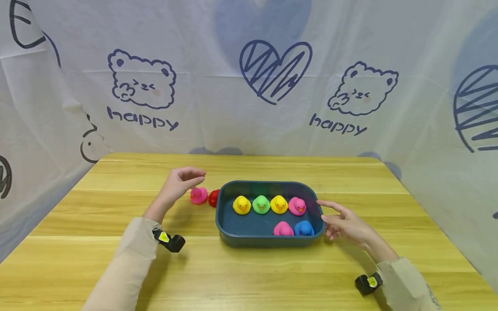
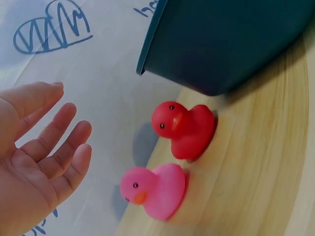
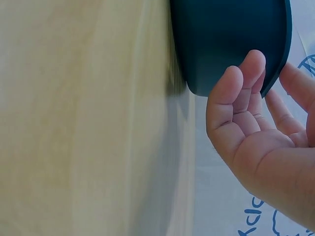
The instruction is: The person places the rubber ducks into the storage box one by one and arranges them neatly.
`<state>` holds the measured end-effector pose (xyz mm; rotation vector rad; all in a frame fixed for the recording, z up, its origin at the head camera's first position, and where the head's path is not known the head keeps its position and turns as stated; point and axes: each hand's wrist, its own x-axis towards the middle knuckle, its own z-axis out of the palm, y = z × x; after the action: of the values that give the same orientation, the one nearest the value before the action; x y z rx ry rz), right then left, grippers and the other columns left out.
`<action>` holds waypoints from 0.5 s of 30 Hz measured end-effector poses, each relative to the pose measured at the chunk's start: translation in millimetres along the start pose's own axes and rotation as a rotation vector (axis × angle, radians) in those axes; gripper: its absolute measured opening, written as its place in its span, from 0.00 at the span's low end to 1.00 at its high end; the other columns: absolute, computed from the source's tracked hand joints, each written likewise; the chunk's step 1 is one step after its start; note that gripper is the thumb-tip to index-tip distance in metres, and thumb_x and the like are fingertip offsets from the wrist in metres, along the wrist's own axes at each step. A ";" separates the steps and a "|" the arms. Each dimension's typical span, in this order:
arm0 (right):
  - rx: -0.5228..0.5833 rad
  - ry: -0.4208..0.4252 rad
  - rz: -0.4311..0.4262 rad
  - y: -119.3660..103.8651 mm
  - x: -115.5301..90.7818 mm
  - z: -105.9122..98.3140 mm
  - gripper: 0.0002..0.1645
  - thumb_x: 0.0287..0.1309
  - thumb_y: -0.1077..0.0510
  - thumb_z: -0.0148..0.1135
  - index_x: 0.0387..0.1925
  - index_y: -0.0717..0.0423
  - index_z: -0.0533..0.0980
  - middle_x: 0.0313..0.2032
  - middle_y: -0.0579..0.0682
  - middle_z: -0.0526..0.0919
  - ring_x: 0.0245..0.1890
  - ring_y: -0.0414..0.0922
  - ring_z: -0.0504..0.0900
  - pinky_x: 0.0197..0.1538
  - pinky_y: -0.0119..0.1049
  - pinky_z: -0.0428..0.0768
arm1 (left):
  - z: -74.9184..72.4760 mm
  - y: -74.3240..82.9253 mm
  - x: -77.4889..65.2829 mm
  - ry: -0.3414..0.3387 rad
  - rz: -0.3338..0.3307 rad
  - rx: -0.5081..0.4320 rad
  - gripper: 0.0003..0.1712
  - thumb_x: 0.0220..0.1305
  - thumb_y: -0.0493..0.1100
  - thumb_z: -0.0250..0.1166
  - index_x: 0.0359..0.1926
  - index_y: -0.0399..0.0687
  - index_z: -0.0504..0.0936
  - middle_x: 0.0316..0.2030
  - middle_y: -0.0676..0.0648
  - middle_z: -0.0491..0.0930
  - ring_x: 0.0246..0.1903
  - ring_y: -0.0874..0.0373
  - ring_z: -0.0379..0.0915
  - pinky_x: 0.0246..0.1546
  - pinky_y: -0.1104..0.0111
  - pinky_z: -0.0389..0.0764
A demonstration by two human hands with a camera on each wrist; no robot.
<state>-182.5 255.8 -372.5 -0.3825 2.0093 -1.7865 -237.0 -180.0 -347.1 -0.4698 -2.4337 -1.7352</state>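
A dark teal bin (image 1: 249, 242) stands on the table with several small rubber ducks inside. Along its back are a yellow duck (image 1: 242, 205), a green duck (image 1: 261, 204), another yellow duck (image 1: 279, 204) and a pink duck (image 1: 297, 206); nearer the front are a pink duck (image 1: 283, 229) and a blue duck (image 1: 304, 228). Left of the bin, a red duck (image 2: 189, 130) and a pink duck (image 2: 160, 191) sit on the wood. My left hand (image 1: 180, 185) hovers near that pink duck, fingers loosely bent, holding nothing. My right hand (image 1: 346, 222) touches the bin's right end with relaxed fingertips.
The wooden table (image 1: 249, 280) runs back to a white printed cloth (image 1: 218, 112) with bears and hearts. Each wrist wears a black strap with a small camera, the left camera (image 1: 177, 243) and the right camera (image 1: 362, 285).
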 end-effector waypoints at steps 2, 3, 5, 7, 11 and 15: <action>-0.001 0.001 0.001 -0.3 -0.1 0.1 0.37 0.62 0.59 0.51 0.66 0.64 0.46 0.21 0.50 0.74 0.20 0.41 0.75 0.27 0.33 0.77 | -2.5 -2.4 -0.3 0.002 -0.016 0.017 0.16 0.57 0.38 0.62 0.44 0.31 0.77 0.42 0.35 0.77 0.35 0.56 0.74 0.36 0.67 0.77; -0.001 0.000 -0.002 -0.4 -0.2 0.0 0.37 0.62 0.59 0.51 0.66 0.64 0.46 0.21 0.50 0.74 0.20 0.41 0.75 0.27 0.33 0.77 | -3.8 -4.0 -0.5 0.003 -0.023 0.029 0.16 0.57 0.38 0.62 0.45 0.31 0.77 0.42 0.35 0.77 0.36 0.54 0.74 0.37 0.67 0.76; -0.001 0.000 -0.003 -0.9 -0.7 0.1 0.37 0.62 0.59 0.50 0.66 0.64 0.46 0.21 0.50 0.74 0.20 0.41 0.75 0.27 0.33 0.77 | -6.5 -7.5 -0.8 0.004 -0.038 0.058 0.17 0.57 0.37 0.62 0.45 0.30 0.77 0.43 0.35 0.77 0.39 0.51 0.73 0.39 0.68 0.74; -0.002 -0.001 -0.003 -1.4 -1.0 0.5 0.37 0.62 0.59 0.50 0.66 0.64 0.45 0.21 0.50 0.74 0.20 0.41 0.75 0.27 0.33 0.77 | -9.0 -10.5 -1.6 0.009 -0.058 0.090 0.17 0.56 0.36 0.63 0.46 0.30 0.77 0.43 0.36 0.76 0.41 0.49 0.71 0.40 0.67 0.72; -0.006 -0.005 -0.002 -1.8 -1.1 1.0 0.37 0.62 0.60 0.50 0.66 0.65 0.45 0.21 0.50 0.74 0.20 0.41 0.75 0.27 0.33 0.77 | -12.8 -15.3 -3.1 -0.004 -0.098 0.125 0.18 0.53 0.34 0.64 0.46 0.31 0.77 0.45 0.35 0.75 0.44 0.45 0.66 0.39 0.62 0.67; -0.009 -0.003 -0.002 -1.6 -0.6 1.1 0.37 0.62 0.60 0.50 0.66 0.65 0.45 0.21 0.50 0.74 0.20 0.41 0.75 0.27 0.33 0.77 | -14.9 -21.1 -2.9 -0.035 -0.127 0.128 0.21 0.51 0.34 0.66 0.48 0.32 0.76 0.47 0.33 0.72 0.44 0.45 0.64 0.37 0.63 0.67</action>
<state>-181.5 255.0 -371.0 -0.3897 2.0161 -1.7774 -242.2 -200.7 -361.9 -0.3403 -2.6323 -1.6154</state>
